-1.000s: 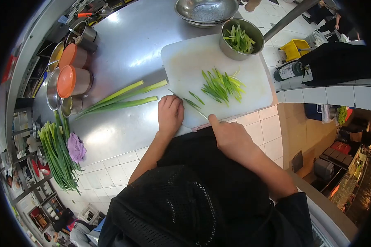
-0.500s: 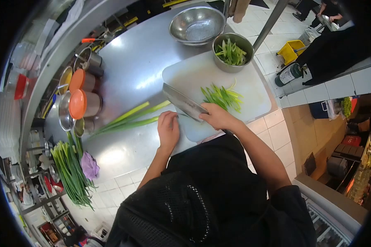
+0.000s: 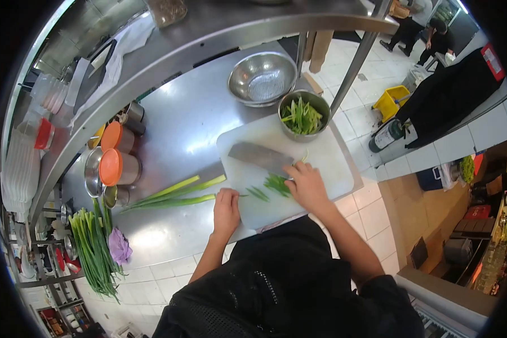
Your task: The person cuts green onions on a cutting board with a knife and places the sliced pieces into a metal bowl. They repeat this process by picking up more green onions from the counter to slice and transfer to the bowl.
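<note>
R hand point(image 3: 305, 183) grips the handle of a cleaver point(image 3: 260, 157), fingers wrapped tight round it; blade lies flat-ish on the white cutting board point(image 3: 327, 163), pointing to the person's left. Small heap of cut scallion strips point(image 3: 276, 183) on board just beside R hand, touching blade edge. A few more strips point(image 3: 257, 193) lie btwn the two hands.

L hand point(image 3: 226, 209) rests at board's near-left edge, fingers curled together, knuckles up; fingertips at the ends of long scallion stalks point(image 3: 174, 193) that run off the board leftward across the steel desk point(image 3: 180, 112). Whether it pins them: cannot tell.

Far edge of board: steel bowl point(image 3: 303, 115) w/ cut green strips inside. Behind it, steel colander point(image 3: 262, 79). L side of desk: steel pots w/ orange lids point(image 3: 114, 152). Bundle of uncut scallions point(image 3: 93, 248) at desk's near-left end, purple cloth point(image 3: 118, 246) beside it.
</note>
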